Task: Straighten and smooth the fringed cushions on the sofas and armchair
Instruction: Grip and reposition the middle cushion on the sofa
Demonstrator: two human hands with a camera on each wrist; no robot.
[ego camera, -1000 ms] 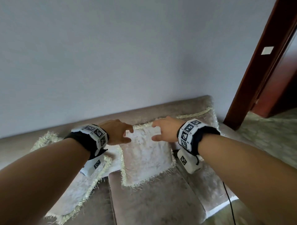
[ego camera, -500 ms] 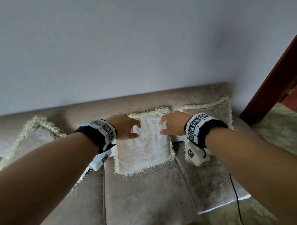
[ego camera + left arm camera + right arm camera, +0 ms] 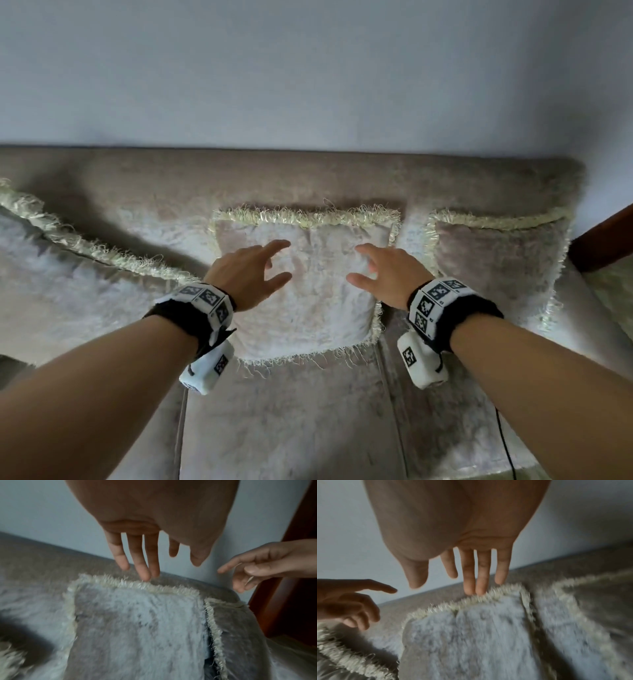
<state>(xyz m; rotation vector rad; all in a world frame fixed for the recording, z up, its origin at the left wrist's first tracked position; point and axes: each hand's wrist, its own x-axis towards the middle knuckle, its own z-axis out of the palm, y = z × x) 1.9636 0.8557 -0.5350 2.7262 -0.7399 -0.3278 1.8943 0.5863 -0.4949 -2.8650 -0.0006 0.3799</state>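
A pale plush cushion with a cream fringe (image 3: 308,301) (image 3: 137,628) (image 3: 471,635) leans upright against the sofa back (image 3: 274,178), in the middle. My left hand (image 3: 253,265) (image 3: 145,555) and right hand (image 3: 380,270) (image 3: 471,574) hover in front of its upper face, both with fingers spread and holding nothing. In the wrist views the fingertips reach toward the top fringe; whether they touch it I cannot tell. A second fringed cushion (image 3: 496,267) leans at the right, a third (image 3: 68,274) at the left.
The beige sofa seat (image 3: 284,421) stretches below the cushions, against a pale wall (image 3: 308,68). A dark red door frame (image 3: 603,240) (image 3: 300,574) stands at the right end. A black cable (image 3: 503,442) hangs near my right forearm.
The view has shifted so the sofa lies square ahead. Both hands have let go of the middle cushion's top corners, spread their fingers and moved down in front of its face. The cushion now stands straighter.
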